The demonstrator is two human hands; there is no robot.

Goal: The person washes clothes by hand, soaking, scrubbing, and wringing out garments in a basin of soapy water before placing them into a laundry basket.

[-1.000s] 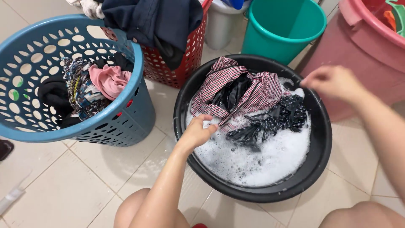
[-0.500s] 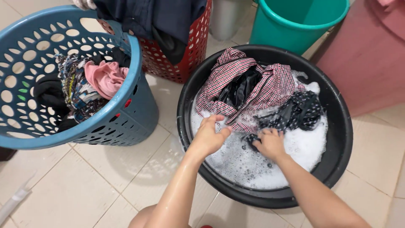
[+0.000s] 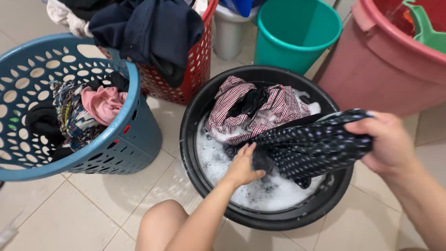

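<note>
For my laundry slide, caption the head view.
Two bare hands, left hand and right hand, stretch a dark polka-dot garment over a round black plastic basin.

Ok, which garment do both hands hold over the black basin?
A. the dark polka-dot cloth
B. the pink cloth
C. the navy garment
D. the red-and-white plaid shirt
A: the right hand lifts one end of the dark polka-dot cloth while the left hand grips its wet end in the suds of the black basin.

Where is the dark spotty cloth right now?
The dark spotty cloth is stretched over the right side of the black basin, pulled up by the right hand, its lower end under the left hand in suds.
</note>
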